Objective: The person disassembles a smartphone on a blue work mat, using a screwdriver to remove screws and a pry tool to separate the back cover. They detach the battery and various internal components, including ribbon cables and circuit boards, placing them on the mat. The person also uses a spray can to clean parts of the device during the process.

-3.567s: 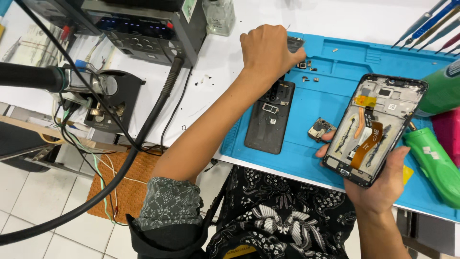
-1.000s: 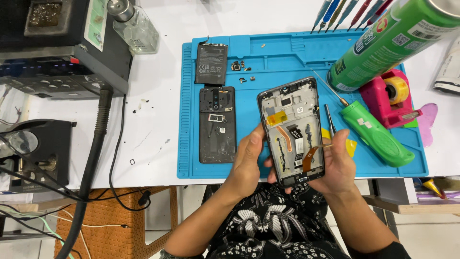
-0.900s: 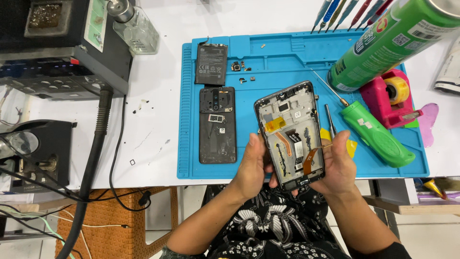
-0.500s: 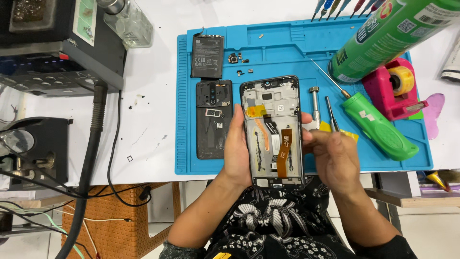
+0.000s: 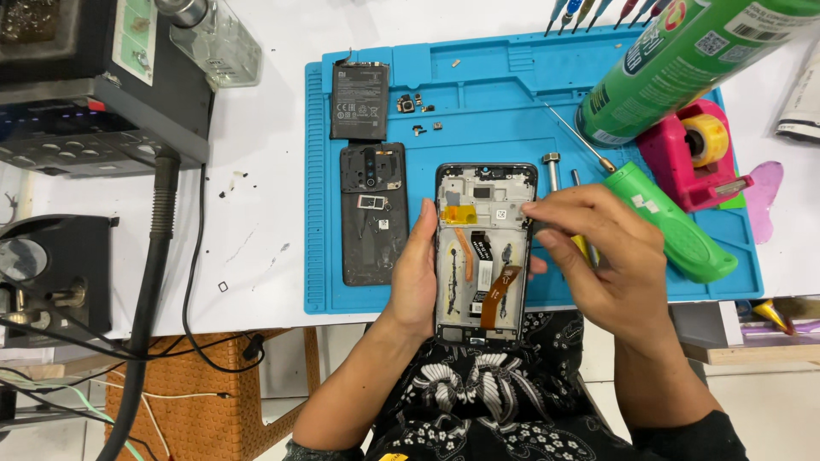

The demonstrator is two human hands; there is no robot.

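My left hand [image 5: 416, 277] grips the left edge of an opened phone frame [image 5: 483, 249] with orange flex cables and a yellow tab showing inside. It is held upright over the front edge of a blue work mat [image 5: 504, 102]. My right hand [image 5: 602, 256] is at the frame's upper right corner, fingertips pinched against its edge. Whether it holds a small part I cannot tell. On the mat to the left lie the phone's black back cover [image 5: 373, 213] and, above it, a black battery [image 5: 360, 101].
Small screws and parts [image 5: 416, 107] lie near the battery. A green screwdriver [image 5: 670, 222], a big green spray can [image 5: 683, 64] and a pink tape dispenser [image 5: 692, 154] stand at the right. A black soldering station [image 5: 94, 77] and hose [image 5: 149, 282] are at the left.
The phone frame has come upright and moved left in my left hand. My right hand let go of its lower right side and rose to its top right corner.
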